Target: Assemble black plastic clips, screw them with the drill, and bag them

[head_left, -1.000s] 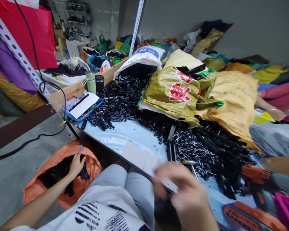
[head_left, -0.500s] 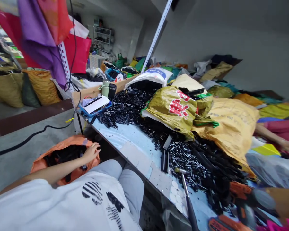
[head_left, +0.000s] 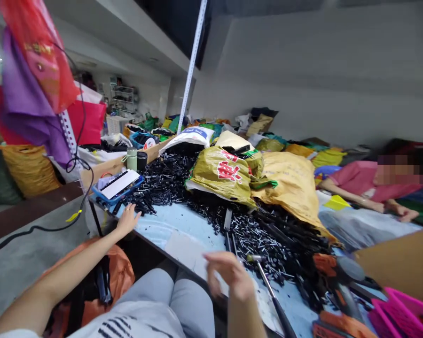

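My left hand (head_left: pixel 127 220) is at the table's left front edge with its fingers apart, beside a heap of black clip-like parts (head_left: pixel 169 176). I see nothing held in it. My right hand (head_left: pixel 232 274), blurred by motion, hovers over the table's front edge. Its thumb and curved fingers stand apart with nothing visible between them. Near it are a grey card (head_left: pixel 185 248) on the blue tabletop, a narrow black metal fixture (head_left: pixel 229 239) and a hammer (head_left: pixel 273 295). Loose metal pins (head_left: pixel 250 239) lie behind the hammer.
A blue tray (head_left: pixel 139 180) and a green bottle (head_left: pixel 131 159) stand at the left. Sacks (head_left: pixel 285 178) cover the back. An orange power drill (head_left: pixel 326 267) and pink basket (head_left: pixel 405 312) are at right. An orange sack (head_left: pixel 123 274) sits by my legs. A person (head_left: pixel 359 180) works beyond.
My left hand has moved from over the orange sack up to the table edge by the black parts. My right hand has come into view. The camera view has shifted.
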The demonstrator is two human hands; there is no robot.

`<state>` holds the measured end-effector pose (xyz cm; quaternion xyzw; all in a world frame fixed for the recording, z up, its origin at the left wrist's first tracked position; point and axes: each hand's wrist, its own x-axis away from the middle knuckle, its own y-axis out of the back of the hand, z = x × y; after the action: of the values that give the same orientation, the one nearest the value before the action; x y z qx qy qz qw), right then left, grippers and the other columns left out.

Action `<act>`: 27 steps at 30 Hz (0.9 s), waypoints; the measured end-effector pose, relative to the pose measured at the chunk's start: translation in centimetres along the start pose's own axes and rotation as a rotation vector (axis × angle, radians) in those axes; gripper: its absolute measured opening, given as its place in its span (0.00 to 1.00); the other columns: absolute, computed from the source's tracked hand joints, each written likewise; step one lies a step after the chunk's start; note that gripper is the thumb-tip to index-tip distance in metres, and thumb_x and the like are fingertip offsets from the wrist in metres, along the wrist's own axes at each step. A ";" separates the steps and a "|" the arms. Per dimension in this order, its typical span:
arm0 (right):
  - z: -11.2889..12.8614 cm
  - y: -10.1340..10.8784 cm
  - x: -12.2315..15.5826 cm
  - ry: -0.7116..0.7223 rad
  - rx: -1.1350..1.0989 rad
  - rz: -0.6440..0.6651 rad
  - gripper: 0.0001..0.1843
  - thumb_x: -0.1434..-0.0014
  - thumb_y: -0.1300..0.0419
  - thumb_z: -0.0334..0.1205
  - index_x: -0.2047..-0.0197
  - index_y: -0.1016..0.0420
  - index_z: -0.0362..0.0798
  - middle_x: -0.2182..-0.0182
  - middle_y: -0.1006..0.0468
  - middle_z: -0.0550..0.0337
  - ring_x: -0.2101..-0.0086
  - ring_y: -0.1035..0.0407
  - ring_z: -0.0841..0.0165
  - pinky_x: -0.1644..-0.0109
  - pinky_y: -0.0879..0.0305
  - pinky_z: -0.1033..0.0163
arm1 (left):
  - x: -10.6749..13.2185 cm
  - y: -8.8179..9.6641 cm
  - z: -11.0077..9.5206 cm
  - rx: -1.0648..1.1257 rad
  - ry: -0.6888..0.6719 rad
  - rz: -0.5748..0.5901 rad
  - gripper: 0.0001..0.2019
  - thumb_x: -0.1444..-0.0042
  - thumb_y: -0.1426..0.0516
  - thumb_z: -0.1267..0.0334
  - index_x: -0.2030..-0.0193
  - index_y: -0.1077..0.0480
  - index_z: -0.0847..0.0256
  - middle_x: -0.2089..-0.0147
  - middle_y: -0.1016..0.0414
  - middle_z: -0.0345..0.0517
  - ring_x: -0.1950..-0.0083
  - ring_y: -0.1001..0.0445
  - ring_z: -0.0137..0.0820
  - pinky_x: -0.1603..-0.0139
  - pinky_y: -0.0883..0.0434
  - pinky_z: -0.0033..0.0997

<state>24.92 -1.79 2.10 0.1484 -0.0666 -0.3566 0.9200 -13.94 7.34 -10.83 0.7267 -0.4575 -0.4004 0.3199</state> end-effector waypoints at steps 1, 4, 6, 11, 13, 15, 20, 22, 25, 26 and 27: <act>-0.9 -0.8 -1.6 0.011 -0.078 -0.003 0.31 0.49 0.39 0.61 0.45 0.32 0.56 0.69 0.25 0.59 0.73 0.32 0.70 0.71 0.33 0.64 | -1.7 -0.5 0.3 -0.031 0.055 0.003 0.29 0.41 0.53 0.54 0.38 0.44 0.75 0.36 0.45 0.70 0.33 0.47 0.49 0.34 0.48 0.48; -4.1 -2.3 -5.4 -0.026 -0.302 -0.003 0.35 0.53 0.34 0.57 0.44 0.32 0.53 0.73 0.27 0.62 0.76 0.35 0.73 0.71 0.35 0.64 | -5.2 -2.9 0.3 -0.101 0.172 0.015 0.37 0.41 0.54 0.48 0.36 0.50 0.82 0.34 0.54 0.81 0.32 0.55 0.61 0.36 0.53 0.58; -6.4 -1.6 -6.6 -0.095 -0.298 -0.050 0.32 0.52 0.34 0.54 0.45 0.31 0.51 0.72 0.27 0.62 0.75 0.35 0.72 0.68 0.34 0.63 | -6.3 -5.1 -0.7 -0.125 0.208 0.031 0.41 0.41 0.55 0.44 0.34 0.54 0.81 0.32 0.62 0.81 0.31 0.61 0.64 0.36 0.55 0.60; -11.5 7.4 -8.1 -0.313 0.323 -0.720 0.24 0.44 0.42 0.51 0.49 0.29 0.44 0.65 0.25 0.52 0.64 0.31 0.63 0.55 0.34 0.55 | -5.6 -9.4 -6.0 -0.095 0.128 0.101 0.44 0.43 0.55 0.39 0.32 0.56 0.77 0.30 0.69 0.77 0.31 0.73 0.66 0.37 0.61 0.64; -13.2 11.6 -9.1 -0.476 0.654 -1.029 0.26 0.42 0.45 0.48 0.45 0.32 0.42 0.55 0.28 0.43 0.53 0.35 0.56 0.48 0.39 0.50 | -5.2 -10.1 -7.9 -0.087 0.045 0.168 0.42 0.42 0.56 0.39 0.32 0.53 0.75 0.30 0.64 0.74 0.31 0.74 0.64 0.36 0.64 0.65; -14.6 14.9 -10.3 -0.640 0.836 -1.124 0.29 0.42 0.45 0.47 0.42 0.36 0.38 0.51 0.31 0.35 0.50 0.38 0.50 0.48 0.41 0.45 | -4.9 -10.3 -9.3 -0.085 -0.030 0.250 0.39 0.41 0.56 0.40 0.33 0.50 0.71 0.30 0.57 0.70 0.30 0.71 0.61 0.36 0.65 0.65; -16.1 16.9 -11.3 -0.601 0.884 -1.050 0.28 0.44 0.42 0.42 0.42 0.35 0.39 0.54 0.29 0.39 0.51 0.36 0.53 0.47 0.41 0.48 | -4.7 -9.5 -10.9 -0.139 -0.087 0.267 0.30 0.40 0.54 0.47 0.35 0.43 0.63 0.30 0.54 0.62 0.30 0.64 0.60 0.38 0.62 0.71; -16.2 15.6 -11.1 -0.377 0.788 -1.036 0.29 0.46 0.40 0.44 0.42 0.35 0.42 0.53 0.29 0.44 0.52 0.36 0.57 0.46 0.41 0.51 | -5.2 -9.0 -11.4 -0.148 -0.200 0.199 0.25 0.39 0.54 0.57 0.37 0.42 0.64 0.30 0.54 0.60 0.29 0.63 0.53 0.35 0.58 0.64; -15.8 12.5 -11.0 -0.161 0.365 -0.954 0.31 0.50 0.37 0.50 0.45 0.31 0.45 0.57 0.26 0.51 0.59 0.33 0.63 0.52 0.35 0.56 | -7.3 -9.1 -12.3 -0.143 -0.355 0.148 0.23 0.43 0.53 0.70 0.40 0.37 0.65 0.31 0.50 0.59 0.29 0.59 0.46 0.33 0.52 0.52; -15.6 11.4 -11.2 -0.158 0.192 -0.921 0.32 0.52 0.36 0.51 0.46 0.30 0.45 0.59 0.25 0.53 0.62 0.32 0.64 0.55 0.35 0.58 | -8.3 -9.4 -12.6 -0.149 -0.397 0.162 0.23 0.45 0.53 0.73 0.42 0.35 0.65 0.32 0.48 0.59 0.29 0.57 0.46 0.33 0.51 0.51; -15.4 10.5 -11.4 -0.173 0.030 -0.892 0.31 0.53 0.35 0.51 0.47 0.29 0.45 0.60 0.25 0.54 0.63 0.32 0.65 0.56 0.34 0.59 | -9.4 -9.9 -13.0 -0.163 -0.434 0.188 0.22 0.46 0.53 0.75 0.44 0.33 0.64 0.34 0.46 0.60 0.30 0.56 0.46 0.34 0.50 0.51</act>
<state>26.72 16.72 -9.34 0.1455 -0.0779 -0.7280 0.6654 -1.02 20.98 -10.15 0.5496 -0.5473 -0.5512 0.3076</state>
